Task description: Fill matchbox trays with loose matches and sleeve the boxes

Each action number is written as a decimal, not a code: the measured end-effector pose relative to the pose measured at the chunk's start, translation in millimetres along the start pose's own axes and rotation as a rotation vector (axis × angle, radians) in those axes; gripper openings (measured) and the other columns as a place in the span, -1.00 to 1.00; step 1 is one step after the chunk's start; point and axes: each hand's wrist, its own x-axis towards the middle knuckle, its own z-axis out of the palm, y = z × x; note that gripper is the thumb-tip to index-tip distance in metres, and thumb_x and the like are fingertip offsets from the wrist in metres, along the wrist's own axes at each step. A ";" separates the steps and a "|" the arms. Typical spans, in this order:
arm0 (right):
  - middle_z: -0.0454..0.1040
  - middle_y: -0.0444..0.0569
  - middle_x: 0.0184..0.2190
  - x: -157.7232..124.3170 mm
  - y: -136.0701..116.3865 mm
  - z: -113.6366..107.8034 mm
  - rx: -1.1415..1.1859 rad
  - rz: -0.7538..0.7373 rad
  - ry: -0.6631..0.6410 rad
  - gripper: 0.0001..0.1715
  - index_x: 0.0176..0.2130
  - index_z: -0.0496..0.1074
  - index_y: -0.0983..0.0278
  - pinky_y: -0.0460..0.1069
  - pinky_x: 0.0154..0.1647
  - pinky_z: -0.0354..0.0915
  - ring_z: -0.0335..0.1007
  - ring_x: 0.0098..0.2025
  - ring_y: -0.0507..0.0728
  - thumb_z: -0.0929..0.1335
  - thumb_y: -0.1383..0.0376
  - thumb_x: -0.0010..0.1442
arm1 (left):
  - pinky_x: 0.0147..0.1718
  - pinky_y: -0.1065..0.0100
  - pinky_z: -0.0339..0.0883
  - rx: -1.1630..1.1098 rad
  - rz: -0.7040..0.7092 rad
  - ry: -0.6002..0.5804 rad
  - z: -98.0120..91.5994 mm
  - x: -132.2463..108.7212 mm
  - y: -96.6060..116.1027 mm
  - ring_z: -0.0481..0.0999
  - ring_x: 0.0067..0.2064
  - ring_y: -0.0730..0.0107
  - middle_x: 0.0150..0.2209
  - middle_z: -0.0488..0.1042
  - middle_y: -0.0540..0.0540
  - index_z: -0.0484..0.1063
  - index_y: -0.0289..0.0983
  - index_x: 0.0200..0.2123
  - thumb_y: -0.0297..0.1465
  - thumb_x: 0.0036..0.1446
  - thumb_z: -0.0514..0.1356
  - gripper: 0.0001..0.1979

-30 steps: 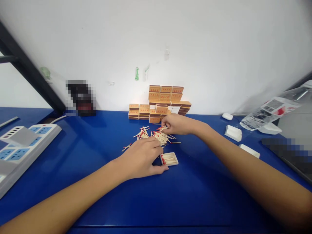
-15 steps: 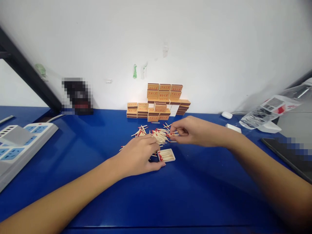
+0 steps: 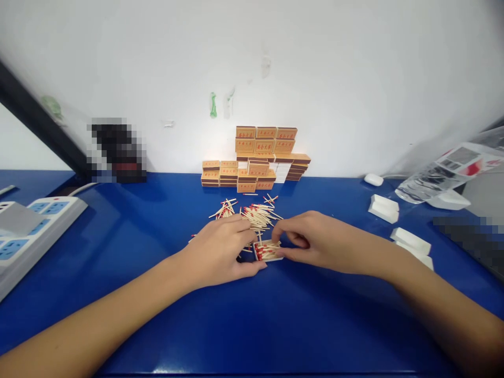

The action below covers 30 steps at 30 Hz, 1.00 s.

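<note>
1. as the right hand (image 3: 323, 241) comes in over the right end of the white tray (image 3: 271, 259), thumb and forefinger are bent right at the matches (image 3: 266, 249) inside; whether they pinch any, i cannot tell!
2. over on the left, the left hand (image 3: 224, 247) has the tray's left end held between thumb and curled fingers.
3. that tray lies mid-table on the blue surface (image 3: 236, 325), just on the near side of the loose matches (image 3: 258, 216), red heads everywhere.
4. far side now: orange matchboxes (image 3: 264, 146) stacked up by the wall (image 3: 334, 79).
5. out right, more white trays (image 3: 384, 207) near a clear bottle (image 3: 433, 170); far left, a power strip (image 3: 47, 231).
</note>
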 end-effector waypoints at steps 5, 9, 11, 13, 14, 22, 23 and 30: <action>0.36 -0.19 -0.47 1.7 2.0 11.3 0.073 -0.073 0.056 -0.83 -0.29 0.51 0.24 -0.05 -0.43 0.04 0.15 -0.46 0.01 0.40 0.26 0.37 | -0.24 0.20 0.37 -0.017 0.003 -0.005 -0.1 0.8 0.8 0.50 -0.24 0.21 -0.31 0.52 -0.07 0.52 -0.30 -0.30 -0.14 0.27 0.32 -0.69; 0.38 -0.17 -0.43 2.1 0.2 15.4 0.118 -0.121 0.079 -0.80 -0.30 0.49 0.26 -0.04 -0.38 0.07 0.18 -0.43 0.03 0.40 0.25 0.39 | -0.22 0.19 0.39 -0.033 0.007 -0.009 -0.1 1.2 0.9 0.52 -0.22 0.20 -0.28 0.53 -0.08 0.55 -0.30 -0.24 -0.17 0.28 0.32 -0.72; 0.41 -0.17 -0.42 1.1 1.1 14.4 0.136 -0.118 0.076 -0.82 -0.29 0.51 0.25 -0.04 -0.39 0.09 0.20 -0.42 0.03 0.41 0.24 0.39 | -0.20 0.18 0.41 -0.037 0.010 -0.005 0.0 0.9 0.6 0.53 -0.20 0.19 -0.27 0.54 -0.08 0.56 -0.30 -0.20 -0.17 0.28 0.31 -0.72; 0.44 -0.16 -0.41 -0.2 2.5 12.2 0.163 -0.109 0.070 -0.85 -0.25 0.54 0.24 -0.05 -0.39 0.11 0.23 -0.42 0.03 0.42 0.24 0.38 | -0.18 0.16 0.42 -0.035 0.011 -0.001 0.2 0.6 0.3 0.54 -0.18 0.17 -0.24 0.55 -0.09 0.57 -0.29 -0.15 -0.17 0.28 0.31 -0.71; 0.46 -0.16 -0.40 -0.7 3.1 11.0 0.174 -0.107 0.070 -0.86 -0.24 0.55 0.23 -0.05 -0.39 0.13 0.24 -0.41 0.03 0.41 0.25 0.38 | -0.16 0.15 0.43 -0.036 0.012 0.001 0.3 0.4 0.3 0.54 -0.15 0.15 -0.22 0.55 -0.09 0.57 -0.29 -0.12 -0.17 0.28 0.31 -0.71; 0.55 -0.10 -0.25 -1.0 2.5 10.2 0.205 -0.180 0.142 -0.86 -0.16 0.58 0.20 -0.05 -0.26 0.28 0.43 -0.28 0.05 0.37 0.32 0.42 | -0.15 0.13 0.46 -0.073 0.002 -0.007 1.8 -1.3 1.5 0.54 -0.12 0.14 -0.14 0.52 -0.12 0.56 -0.26 -0.03 -0.17 0.29 0.30 -0.68; 0.53 -0.10 -0.26 -0.5 3.2 11.3 0.179 -0.173 0.192 -0.86 -0.12 0.57 0.20 -0.04 -0.27 0.28 0.43 -0.28 0.06 0.37 0.32 0.42 | -0.14 0.13 0.46 -0.077 0.003 -0.007 1.9 -1.6 1.7 0.53 -0.11 0.15 -0.13 0.52 -0.12 0.56 -0.25 -0.02 -0.18 0.29 0.30 -0.69; 0.49 -0.03 -0.18 3.1 11.3 18.8 0.045 -0.150 0.247 -0.88 -0.15 0.54 0.23 -0.01 -0.23 0.28 0.42 -0.21 0.10 0.36 0.35 0.41 | -0.18 0.15 0.45 -0.065 -0.003 0.004 2.7 -3.0 1.8 0.52 -0.13 0.17 -0.14 0.51 -0.10 0.56 -0.26 -0.04 -0.17 0.27 0.31 -0.68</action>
